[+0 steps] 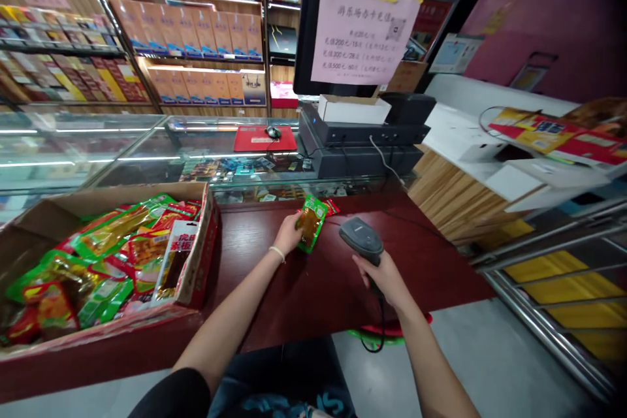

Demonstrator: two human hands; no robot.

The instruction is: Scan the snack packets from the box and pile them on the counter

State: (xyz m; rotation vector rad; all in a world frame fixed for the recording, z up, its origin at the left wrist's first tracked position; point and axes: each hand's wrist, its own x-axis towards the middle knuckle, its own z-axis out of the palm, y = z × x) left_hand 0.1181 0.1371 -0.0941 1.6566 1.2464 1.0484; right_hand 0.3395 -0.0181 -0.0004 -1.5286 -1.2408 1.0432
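My left hand (288, 233) grips a green snack packet (310, 223) just above the dark red counter (318, 281). A red packet (332, 206) lies right behind it. My right hand (385, 277) is closed round the handle of a grey barcode scanner (361, 239), whose head points toward the packet. The scanner's black cable (381, 330) hangs down past the counter's front edge.
An open cardboard box (196, 255) full of several snack packets sits at the left of the counter. Behind stand a glass display case (147, 144), a red mouse pad with a mouse (267, 137), and a black register (362, 137) with a pink paper notice (362, 32). Metal rails (563, 287) run at right.
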